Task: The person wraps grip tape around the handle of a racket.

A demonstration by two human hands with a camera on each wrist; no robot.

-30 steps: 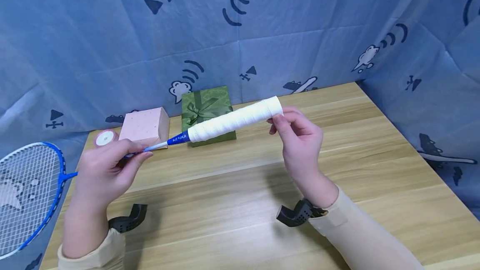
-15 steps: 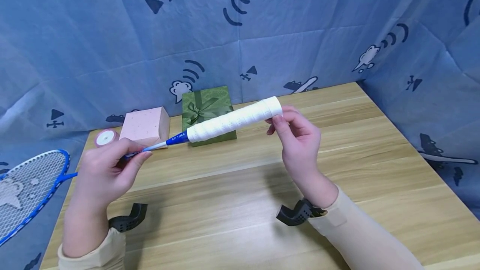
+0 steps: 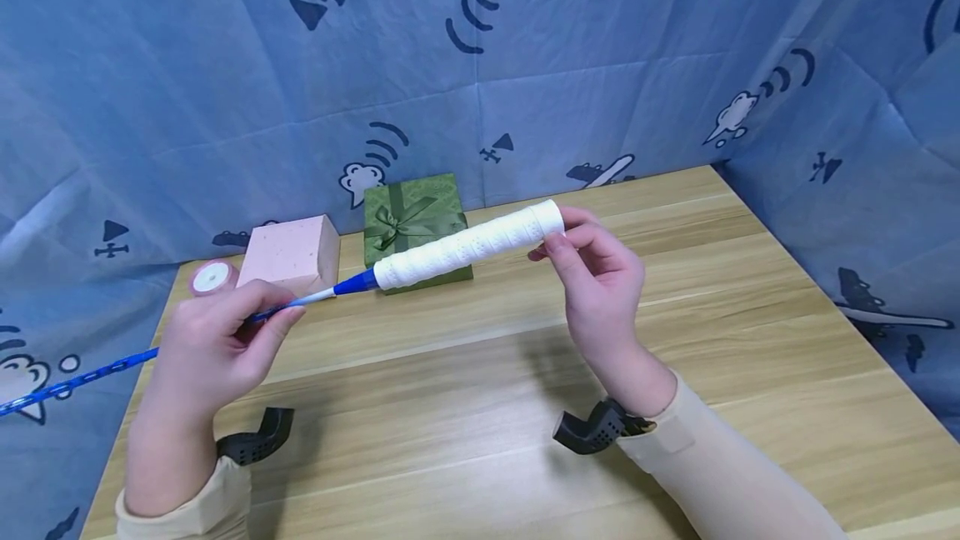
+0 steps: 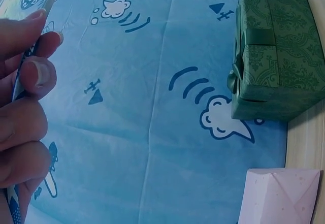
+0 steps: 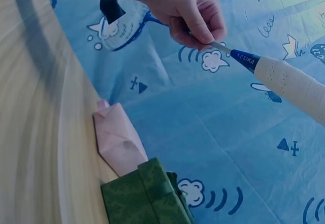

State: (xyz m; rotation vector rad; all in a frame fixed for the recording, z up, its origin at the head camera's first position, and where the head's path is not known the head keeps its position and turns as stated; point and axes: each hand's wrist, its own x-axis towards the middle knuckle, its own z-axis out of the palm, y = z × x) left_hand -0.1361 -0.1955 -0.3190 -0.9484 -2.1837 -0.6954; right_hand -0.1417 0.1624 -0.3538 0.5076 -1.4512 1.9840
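A badminton racket (image 3: pixel 468 248) is held up over the table, its white-wrapped handle pointing right and slightly up. My left hand (image 3: pixel 213 348) pinches the thin shaft between thumb and fingers, left of the blue cone. At the butt end, my right hand (image 3: pixel 600 277) grips the handle with thumb in front and fingers behind. The racket's head lies left of my left hand and shows edge-on as a blue frame in the head view. In the right wrist view, the strings (image 5: pixel 124 28) are visible beyond my left hand. Fingers (image 4: pixel 30 120) curl along the shaft in the left wrist view.
Behind the handle stands a green gift box (image 3: pixel 416 211) with a bow. Left of it are a pink box (image 3: pixel 288 248) and a pink-rimmed ribbon roll (image 3: pixel 212 277). The wooden table (image 3: pixel 450 423) meets a blue patterned cloth (image 3: pixel 480 48) at the back.
The racket has turned about its long axis: its head went from showing its stringed face to edge-on. The handle's butt dipped slightly. Both hands stay at nearly the same places.
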